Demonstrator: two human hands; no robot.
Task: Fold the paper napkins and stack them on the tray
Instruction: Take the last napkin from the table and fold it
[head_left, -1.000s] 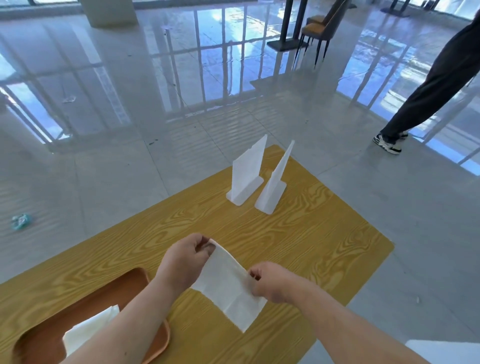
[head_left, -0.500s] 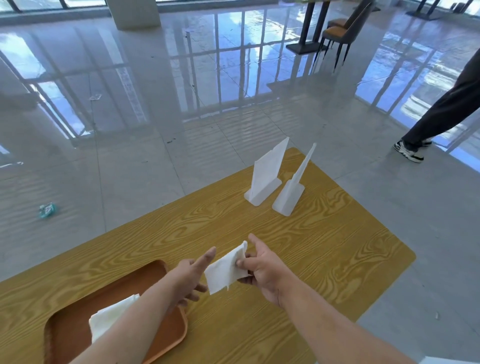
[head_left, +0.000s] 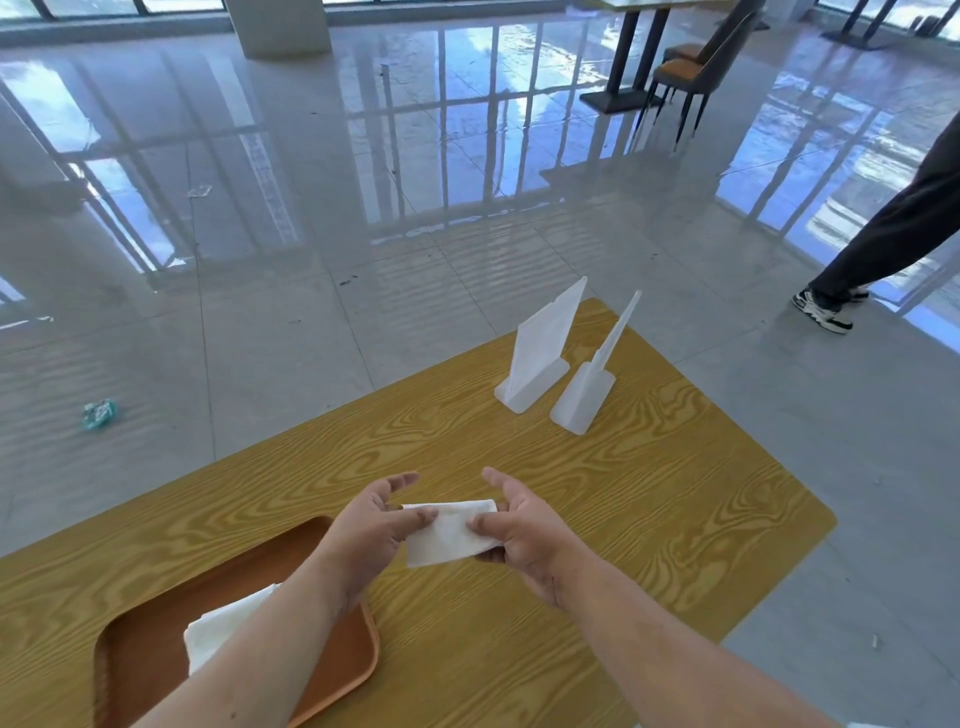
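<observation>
Left hand (head_left: 371, 525) and right hand (head_left: 519, 527) pinch opposite ends of a folded napkin (head_left: 448, 532), fingers closed, likely to press its crease; tray (head_left: 145, 654) lies near on the counter (head_left: 649, 493)

Glossy grey tiled floor (head_left: 260, 338) mirrors window grids; a dark chair (head_left: 691, 78) stands far back.

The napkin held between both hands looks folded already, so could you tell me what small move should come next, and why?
Probably carry the napkin left and lay it on the stack in the tray. It is already folded small, pinched by the left hand and right hand above the table.
</observation>
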